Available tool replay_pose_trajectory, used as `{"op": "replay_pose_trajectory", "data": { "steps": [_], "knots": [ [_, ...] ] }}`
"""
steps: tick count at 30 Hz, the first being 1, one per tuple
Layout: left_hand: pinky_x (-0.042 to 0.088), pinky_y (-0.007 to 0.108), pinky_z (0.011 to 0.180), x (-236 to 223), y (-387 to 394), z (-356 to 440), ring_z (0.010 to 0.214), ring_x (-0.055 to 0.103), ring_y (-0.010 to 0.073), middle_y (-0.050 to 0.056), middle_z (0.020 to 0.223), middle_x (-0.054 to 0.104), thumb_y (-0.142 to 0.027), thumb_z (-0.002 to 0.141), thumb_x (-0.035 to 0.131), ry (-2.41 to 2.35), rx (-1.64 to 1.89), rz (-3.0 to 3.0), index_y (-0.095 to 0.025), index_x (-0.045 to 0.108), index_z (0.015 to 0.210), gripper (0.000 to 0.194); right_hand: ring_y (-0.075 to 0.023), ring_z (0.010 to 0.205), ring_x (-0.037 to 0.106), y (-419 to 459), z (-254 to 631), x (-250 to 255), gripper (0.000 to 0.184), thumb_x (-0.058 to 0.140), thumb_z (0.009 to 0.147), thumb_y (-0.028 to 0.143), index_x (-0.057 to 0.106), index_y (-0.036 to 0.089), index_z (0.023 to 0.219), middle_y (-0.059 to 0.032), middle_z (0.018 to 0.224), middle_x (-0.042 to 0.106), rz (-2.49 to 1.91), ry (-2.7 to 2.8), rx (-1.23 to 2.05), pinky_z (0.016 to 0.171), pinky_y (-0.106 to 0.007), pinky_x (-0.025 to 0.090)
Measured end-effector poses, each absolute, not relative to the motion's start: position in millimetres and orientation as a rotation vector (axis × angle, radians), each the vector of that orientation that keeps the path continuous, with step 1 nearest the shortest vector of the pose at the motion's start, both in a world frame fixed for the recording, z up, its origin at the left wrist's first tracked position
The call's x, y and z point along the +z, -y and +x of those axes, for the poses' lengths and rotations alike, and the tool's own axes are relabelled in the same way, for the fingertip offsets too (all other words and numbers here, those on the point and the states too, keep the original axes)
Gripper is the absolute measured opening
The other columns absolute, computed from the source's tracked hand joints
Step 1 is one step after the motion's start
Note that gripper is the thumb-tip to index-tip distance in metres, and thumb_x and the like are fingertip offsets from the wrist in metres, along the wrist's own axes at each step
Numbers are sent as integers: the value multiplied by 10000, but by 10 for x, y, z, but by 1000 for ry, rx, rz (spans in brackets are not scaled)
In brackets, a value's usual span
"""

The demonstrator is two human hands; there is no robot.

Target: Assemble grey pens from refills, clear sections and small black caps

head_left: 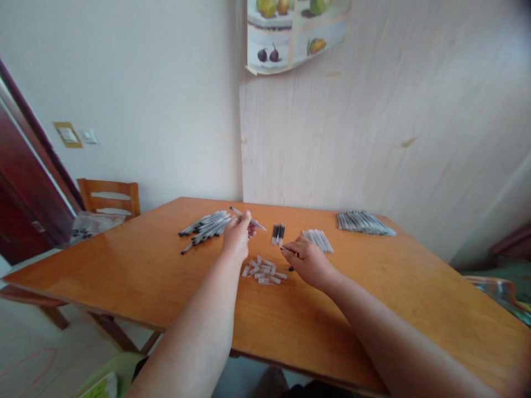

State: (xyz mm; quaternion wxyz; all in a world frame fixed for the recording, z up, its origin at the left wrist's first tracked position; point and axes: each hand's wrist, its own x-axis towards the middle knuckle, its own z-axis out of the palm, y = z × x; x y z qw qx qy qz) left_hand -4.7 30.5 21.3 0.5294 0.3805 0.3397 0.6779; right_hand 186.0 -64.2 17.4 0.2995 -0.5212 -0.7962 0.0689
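Note:
My left hand [239,232] is closed around a pen [257,224], which slants with its dark end up to the left and its pointed tip to the right. My right hand [306,258] is pinched together just above the table, and a small slim piece shows at its fingertips, too small to name. A small black thing [291,268] shows below that hand. Between the hands lies a loose pile of clear pen caps [265,271]. Beyond my right hand are short black refills [279,232] and a row of whitish tubes [318,241].
A heap of black-ended pens [207,226] lies on the left of the wooden table [166,276]. A flat bundle of grey pens [365,223] is at the back right. A wooden chair [110,193] stands beyond the left edge, and a wall [373,138] borders the back.

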Motion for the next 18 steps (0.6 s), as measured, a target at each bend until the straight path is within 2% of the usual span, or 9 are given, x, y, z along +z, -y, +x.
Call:
{"op": "replay_pose_trajectory", "data": {
  "steps": [6, 9, 13, 18],
  "knots": [
    [353, 175, 465, 159, -351, -54, 533, 557, 70, -10, 654, 620, -451, 669, 791, -898, 1648, 919, -159, 579, 752, 370, -153, 788, 593, 621, 1812, 51, 204, 503, 901, 293, 657, 185, 978, -59, 906, 679, -1521, 2112, 237, 655, -248, 360],
    [283, 164, 417, 157, -353, -59, 479, 492, 46, -27, 623, 589, -432, 666, 795, -924, 1658, 954, -160, 593, 739, 347, -159, 771, 600, 621, 1778, 30, 200, 513, 897, 316, 668, 201, 947, -51, 881, 691, -1601, 2112, 209, 632, -260, 353],
    [230, 173, 389, 162, -333, -45, 406, 410, 39, -56, 515, 516, -437, 684, 779, -895, 1627, 1001, -169, 579, 718, 336, -183, 878, 595, 623, 1756, 58, 199, 538, 890, 326, 703, 216, 916, -66, 919, 686, -1625, 2125, 91, 711, -275, 377],
    [321, 189, 434, 195, -282, -14, 452, 537, 81, -11, 573, 617, -442, 720, 745, -851, 1555, 1002, -167, 590, 790, 323, -196, 922, 583, 608, 1746, 60, 225, 529, 903, 341, 721, 230, 941, -70, 933, 683, -1672, 2160, 62, 749, -287, 388]
  ]
}}
